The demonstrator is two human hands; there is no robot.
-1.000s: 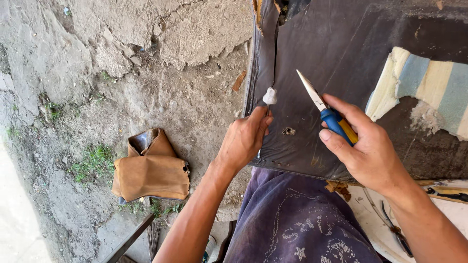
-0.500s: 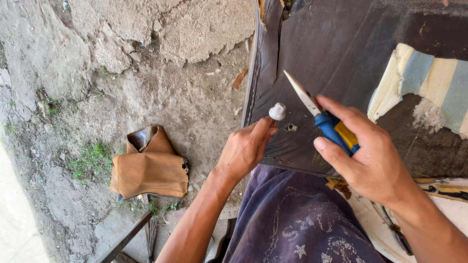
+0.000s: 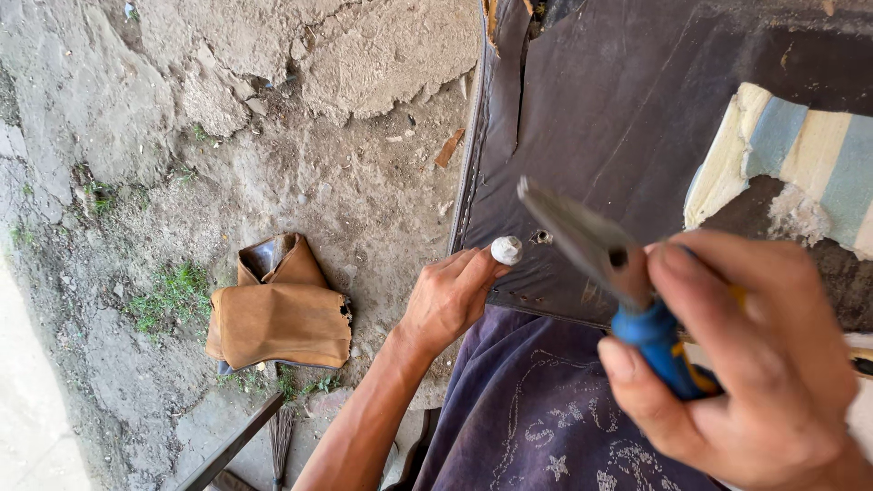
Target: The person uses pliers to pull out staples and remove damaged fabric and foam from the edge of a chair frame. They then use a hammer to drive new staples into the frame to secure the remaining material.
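Observation:
My left hand [image 3: 447, 298] rests at the lower edge of a dark leather seat cover [image 3: 637, 118]. One of its fingertips is wrapped in a white bandage [image 3: 506, 250], which presses on the cover beside a small metal eyelet [image 3: 542, 237]. My right hand [image 3: 737, 364] is raised close to the camera and grips pliers [image 3: 605, 268] by their blue-and-yellow handle. The grey jaws point up-left toward the eyelet and look blurred. A striped blue-and-cream foam pad [image 3: 800, 164] lies on the cover at the right.
A tan leather scrap [image 3: 277, 314] lies folded on the cracked dirt ground [image 3: 227, 136] to the left. Patches of grass [image 3: 168, 295] grow nearby. My lap is covered by a purple printed cloth [image 3: 527, 409]. A dark metal bar [image 3: 232, 445] and a small broom tip sit at the bottom.
My right hand has lifted the pliers toward the camera, so they appear larger and blurred. My left hand has shifted slightly right along the cover's edge toward the eyelet.

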